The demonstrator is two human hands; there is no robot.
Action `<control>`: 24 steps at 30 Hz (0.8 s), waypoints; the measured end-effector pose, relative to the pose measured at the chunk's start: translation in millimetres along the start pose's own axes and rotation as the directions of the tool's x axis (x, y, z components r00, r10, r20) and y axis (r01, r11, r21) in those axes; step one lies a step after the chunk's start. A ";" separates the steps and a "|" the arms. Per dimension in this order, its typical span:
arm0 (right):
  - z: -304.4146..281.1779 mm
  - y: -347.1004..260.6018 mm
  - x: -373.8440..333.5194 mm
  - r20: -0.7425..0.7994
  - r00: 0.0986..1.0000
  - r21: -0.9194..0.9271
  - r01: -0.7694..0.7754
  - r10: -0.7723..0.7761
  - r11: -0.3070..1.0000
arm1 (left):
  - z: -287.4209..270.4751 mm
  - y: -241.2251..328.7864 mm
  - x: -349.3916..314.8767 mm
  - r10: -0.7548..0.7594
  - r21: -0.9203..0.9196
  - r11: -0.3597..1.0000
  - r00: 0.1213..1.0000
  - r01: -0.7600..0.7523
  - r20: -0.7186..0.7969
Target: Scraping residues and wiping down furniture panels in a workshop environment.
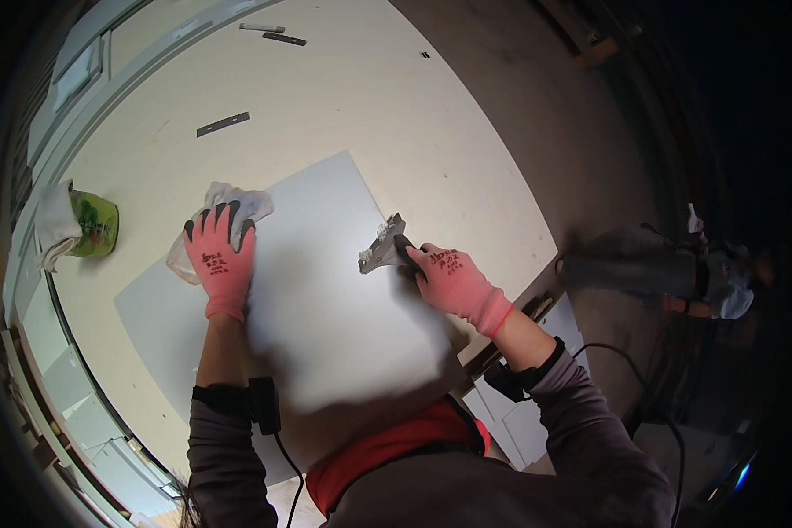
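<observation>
A flat light-grey panel (326,290) lies on the large pale table (352,79) in front of me. My left hand (222,260), in a pink glove with dark fingertips, presses with spread fingers on a crumpled whitish cloth (253,204) at the panel's left side. In my right hand (449,280), gloved the same way, is a metal scraper (383,247) with a wide blade. Whitish residue clings to that blade, which is over the panel's right edge. The fingers of my right hand wrap round the handle.
Left on the table stands a green container (97,224) with a white cloth (55,220) draped over it. Farther back lie a dark metal strip (223,124), another dark strip (284,40) and a small light-coloured stick (262,27). Another person (651,275) is at the far right.
</observation>
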State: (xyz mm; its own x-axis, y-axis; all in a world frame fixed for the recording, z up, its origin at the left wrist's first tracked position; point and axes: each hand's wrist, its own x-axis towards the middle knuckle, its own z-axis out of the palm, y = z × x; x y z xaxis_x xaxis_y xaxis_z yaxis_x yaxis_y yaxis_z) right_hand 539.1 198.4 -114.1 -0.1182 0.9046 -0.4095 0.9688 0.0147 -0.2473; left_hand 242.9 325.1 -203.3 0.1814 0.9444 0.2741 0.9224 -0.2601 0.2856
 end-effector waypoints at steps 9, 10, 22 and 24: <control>-15.8 -3.6 23.0 0.016 1.000 0.056 -0.010 0.009 0.998 | -2.6 6.4 -1.1 -0.025 -0.046 0.999 0.999 0.027 0.035; -17.6 -4.0 27.2 0.016 1.000 0.055 -0.008 0.007 0.998 | -3.0 6.4 -0.7 -0.027 -0.046 0.999 0.999 0.029 0.034; -39.2 -5.3 82.4 0.040 0.998 0.013 0.041 -0.041 0.999 | -7.3 6.2 2.4 -0.053 -0.082 0.995 0.997 0.057 0.055; -47.6 -7.6 93.5 0.074 0.997 -0.011 0.024 -0.024 1.000 | -7.1 5.9 2.4 -0.044 -0.091 0.995 0.998 0.048 0.044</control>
State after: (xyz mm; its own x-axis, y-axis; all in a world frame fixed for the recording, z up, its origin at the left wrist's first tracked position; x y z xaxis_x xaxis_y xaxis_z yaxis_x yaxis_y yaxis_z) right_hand 531.0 303.1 -108.7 -0.1569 0.8698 -0.4678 0.9679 0.0413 -0.2479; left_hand 246.4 324.3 -194.4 0.1551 0.9630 0.2204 0.8952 -0.2314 0.3809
